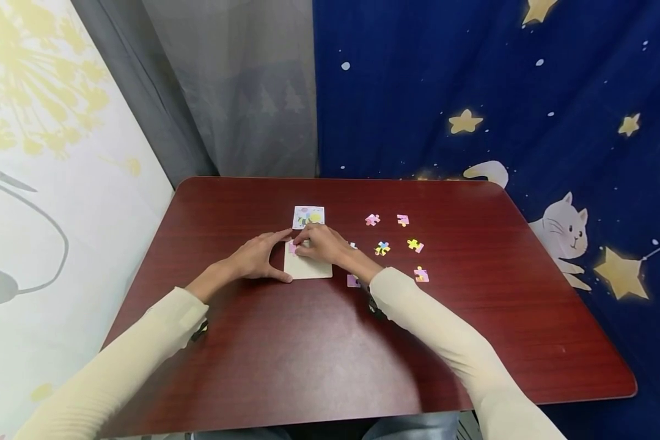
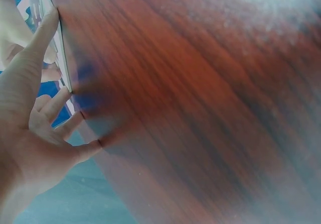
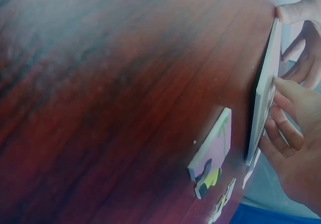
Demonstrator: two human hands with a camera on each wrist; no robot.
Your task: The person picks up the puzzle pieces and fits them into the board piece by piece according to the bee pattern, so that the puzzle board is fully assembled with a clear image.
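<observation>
A square cream puzzle board [image 1: 310,269] lies on the table, seen from its edge in the right wrist view. A pink puzzle piece [image 1: 293,247] sits at its upper left corner, beneath the fingertips of my right hand [image 1: 320,242]. Thumb and forefinger pinch that piece, and the other fingers curl over the board. My left hand [image 1: 255,255] steadies the board's left side, thumb at the lower corner and long fingers spread toward the upper one. Just behind the board lies a picture card [image 1: 308,215] with coloured shapes, partly covered by the right hand.
Several loose puzzle pieces lie to the right, among them a pink one [image 1: 372,220], a blue and yellow one [image 1: 382,249] and a pink and yellow one [image 1: 421,274]. A purple piece [image 1: 353,281] is near my right wrist. Curtains [image 1: 390,110] hang behind the reddish-brown table [image 1: 308,342].
</observation>
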